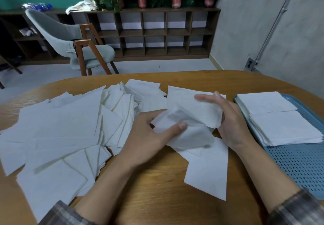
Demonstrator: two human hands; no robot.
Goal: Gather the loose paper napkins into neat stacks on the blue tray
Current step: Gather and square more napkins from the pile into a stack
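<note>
Many loose white paper napkins (57, 137) lie scattered over the left half of the wooden table. A blue perforated tray (298, 163) sits at the right edge and bears two neat napkin stacks, one at the back (264, 102) and one nearer (284, 128). Between pile and tray, my left hand (150, 137) grips a small bundle of napkins (185, 119) with the thumb on top. My right hand (226, 119) holds the bundle's right edge, fingers spread over it. A single napkin (208, 172) lies flat below the bundle.
The wooden table (157, 198) has a curved far edge. Beyond it stand a grey chair (70, 37) with wooden legs, a low cubby shelf (154, 32) with potted plants on top, and a grey wall at the right.
</note>
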